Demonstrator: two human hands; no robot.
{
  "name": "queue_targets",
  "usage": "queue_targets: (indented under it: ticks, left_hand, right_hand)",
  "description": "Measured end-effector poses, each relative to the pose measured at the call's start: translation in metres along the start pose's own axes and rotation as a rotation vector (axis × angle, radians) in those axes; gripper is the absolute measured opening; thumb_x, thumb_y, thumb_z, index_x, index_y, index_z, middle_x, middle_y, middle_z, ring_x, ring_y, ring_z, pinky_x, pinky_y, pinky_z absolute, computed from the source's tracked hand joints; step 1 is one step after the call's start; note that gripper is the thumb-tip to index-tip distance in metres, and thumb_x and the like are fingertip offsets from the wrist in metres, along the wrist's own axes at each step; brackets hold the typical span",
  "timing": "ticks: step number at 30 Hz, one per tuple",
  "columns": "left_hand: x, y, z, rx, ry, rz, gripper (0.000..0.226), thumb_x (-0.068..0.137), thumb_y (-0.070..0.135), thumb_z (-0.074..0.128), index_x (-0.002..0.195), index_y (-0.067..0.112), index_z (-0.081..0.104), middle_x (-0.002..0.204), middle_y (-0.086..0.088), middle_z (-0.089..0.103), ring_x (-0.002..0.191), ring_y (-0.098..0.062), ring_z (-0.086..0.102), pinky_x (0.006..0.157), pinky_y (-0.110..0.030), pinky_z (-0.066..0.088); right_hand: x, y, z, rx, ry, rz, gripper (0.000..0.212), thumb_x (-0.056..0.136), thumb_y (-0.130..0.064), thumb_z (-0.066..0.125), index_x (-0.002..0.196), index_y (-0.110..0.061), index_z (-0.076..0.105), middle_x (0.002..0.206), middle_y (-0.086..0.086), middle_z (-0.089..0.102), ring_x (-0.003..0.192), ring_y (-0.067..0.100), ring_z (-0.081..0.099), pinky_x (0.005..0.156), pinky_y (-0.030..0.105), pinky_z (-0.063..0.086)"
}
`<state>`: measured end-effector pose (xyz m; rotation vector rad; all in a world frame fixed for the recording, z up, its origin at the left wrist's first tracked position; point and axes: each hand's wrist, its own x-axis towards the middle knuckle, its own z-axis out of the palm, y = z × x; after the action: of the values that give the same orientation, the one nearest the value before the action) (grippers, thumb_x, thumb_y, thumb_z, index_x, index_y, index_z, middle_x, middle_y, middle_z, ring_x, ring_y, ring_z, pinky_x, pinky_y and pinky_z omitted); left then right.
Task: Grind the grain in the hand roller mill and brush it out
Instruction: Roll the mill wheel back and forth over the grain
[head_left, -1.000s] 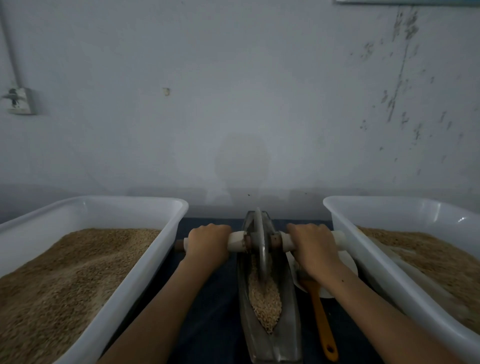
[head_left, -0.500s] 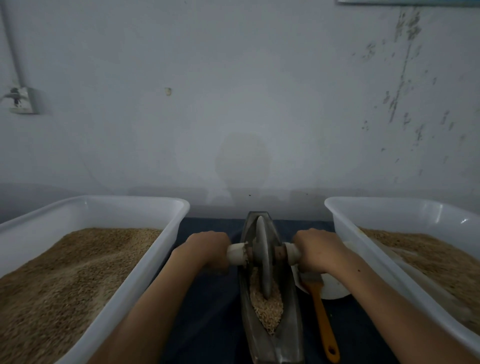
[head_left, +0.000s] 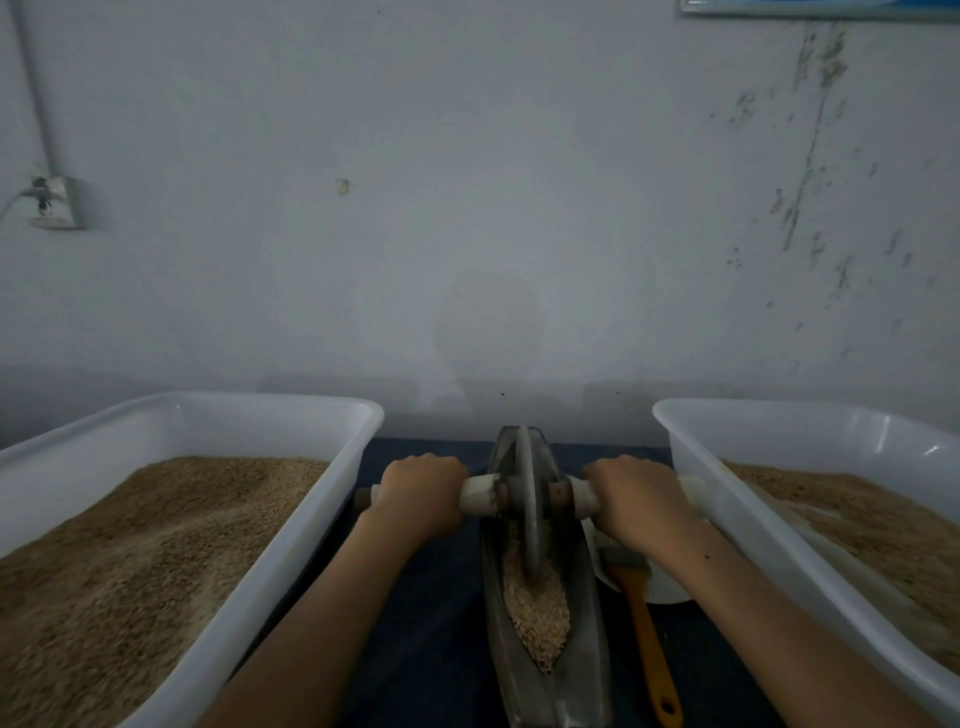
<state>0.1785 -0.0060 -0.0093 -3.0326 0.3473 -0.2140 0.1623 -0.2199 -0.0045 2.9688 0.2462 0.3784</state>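
Nearest, your grain (head_left: 537, 618) lies in the boat-shaped metal trough (head_left: 587, 649) on the dark tabletop (head_left: 436, 623), with an orange-handled brush (head_left: 644, 629) just right. Farther, your left hand (head_left: 421, 493) and right hand (head_left: 631, 499) clench the roller wheel's (head_left: 525, 499) axle handles, between two white grain tubs (head_left: 332, 499).
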Motion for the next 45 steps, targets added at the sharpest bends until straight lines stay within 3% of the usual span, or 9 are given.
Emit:
queue_targets:
  ticks: [5, 8, 13, 19, 23, 26, 32, 41, 45]
  left_hand:
    - [-0.001, -0.004, -0.006, -0.104, -0.242, 0.028, 0.046, 0.079, 0.029, 0.071, 0.121, 0.019, 0.057, 0.114, -0.005, 0.063, 0.102, -0.022, 0.059, 0.081, -0.032, 0.042]
    - [-0.001, -0.004, -0.007, -0.107, -0.243, 0.037, 0.046, 0.078, 0.03, 0.072, 0.12, 0.019, 0.058, 0.112, -0.005, 0.064, 0.1, -0.022, 0.059, 0.08, -0.033, 0.043]
    - [0.001, -0.002, 0.002, -0.011, 0.004, 0.01, 0.035, 0.08, 0.033, 0.066, 0.113, 0.023, 0.059, 0.106, -0.002, 0.064, 0.096, -0.022, 0.06, 0.072, -0.032, 0.038]
    - [0.002, 0.002, 0.012, -0.021, 0.231, -0.047, 0.023, 0.086, 0.032, 0.06, 0.106, 0.024, 0.054, 0.101, 0.0, 0.062, 0.091, -0.02, 0.059, 0.068, -0.03, 0.035]
    - [0.004, -0.001, 0.009, -0.001, 0.161, -0.021, 0.028, 0.085, 0.033, 0.061, 0.11, 0.022, 0.055, 0.105, -0.001, 0.063, 0.095, -0.021, 0.059, 0.071, -0.03, 0.037]
    - [0.004, -0.005, 0.004, -0.018, -0.034, 0.015, 0.039, 0.081, 0.033, 0.067, 0.116, 0.021, 0.058, 0.107, -0.003, 0.064, 0.097, -0.021, 0.06, 0.074, -0.031, 0.04]
    - [0.002, -0.007, -0.003, -0.096, -0.255, 0.021, 0.048, 0.076, 0.035, 0.073, 0.119, 0.021, 0.059, 0.108, -0.003, 0.065, 0.096, -0.021, 0.061, 0.076, -0.032, 0.042]
    - [0.001, 0.003, 0.004, -0.01, 0.097, -0.045, 0.028, 0.084, 0.029, 0.061, 0.111, 0.022, 0.058, 0.106, -0.002, 0.063, 0.097, -0.022, 0.06, 0.074, -0.031, 0.039]
    - [0.001, 0.003, 0.006, -0.013, 0.125, -0.056, 0.026, 0.085, 0.026, 0.06, 0.111, 0.022, 0.057, 0.106, -0.002, 0.063, 0.096, -0.021, 0.06, 0.073, -0.03, 0.038]
  right_hand:
    - [-0.002, 0.001, -0.014, -0.009, -0.244, -0.038, 0.019, 0.085, -0.019, 0.063, 0.104, -0.017, 0.062, 0.1, 0.002, 0.064, 0.083, 0.016, 0.058, 0.07, 0.027, 0.042]
    - [-0.003, 0.002, -0.017, 0.008, -0.29, -0.044, 0.019, 0.085, -0.02, 0.064, 0.104, -0.016, 0.062, 0.096, 0.002, 0.063, 0.08, 0.015, 0.056, 0.07, 0.027, 0.042]
    - [-0.003, -0.001, -0.007, 0.022, -0.103, 0.001, 0.006, 0.086, -0.018, 0.06, 0.091, -0.021, 0.057, 0.09, 0.0, 0.061, 0.081, 0.018, 0.058, 0.069, 0.028, 0.04]
    - [0.0, -0.003, 0.012, 0.03, 0.231, 0.021, 0.015, 0.091, -0.017, 0.05, 0.083, -0.026, 0.041, 0.093, -0.005, 0.062, 0.094, 0.019, 0.058, 0.08, 0.031, 0.033]
    - [0.0, -0.001, 0.003, 0.03, 0.095, 0.002, 0.008, 0.089, -0.017, 0.054, 0.088, -0.024, 0.052, 0.096, -0.002, 0.064, 0.091, 0.02, 0.06, 0.075, 0.03, 0.037]
    - [-0.001, 0.0, -0.01, 0.01, -0.105, -0.019, 0.012, 0.086, -0.018, 0.059, 0.098, -0.019, 0.06, 0.097, 0.001, 0.064, 0.084, 0.018, 0.059, 0.07, 0.028, 0.042]
    - [-0.006, -0.001, -0.024, -0.004, -0.299, -0.066, 0.01, 0.085, -0.02, 0.063, 0.09, -0.018, 0.055, 0.075, -0.003, 0.05, 0.072, 0.013, 0.051, 0.066, 0.026, 0.039]
    - [0.0, -0.003, 0.002, 0.044, 0.069, 0.017, 0.008, 0.089, -0.017, 0.055, 0.092, -0.025, 0.054, 0.095, -0.003, 0.063, 0.089, 0.018, 0.059, 0.079, 0.03, 0.039]
    - [0.0, -0.002, 0.008, 0.038, 0.169, 0.006, 0.009, 0.09, -0.018, 0.054, 0.09, -0.026, 0.051, 0.094, -0.004, 0.062, 0.092, 0.018, 0.058, 0.083, 0.032, 0.037]
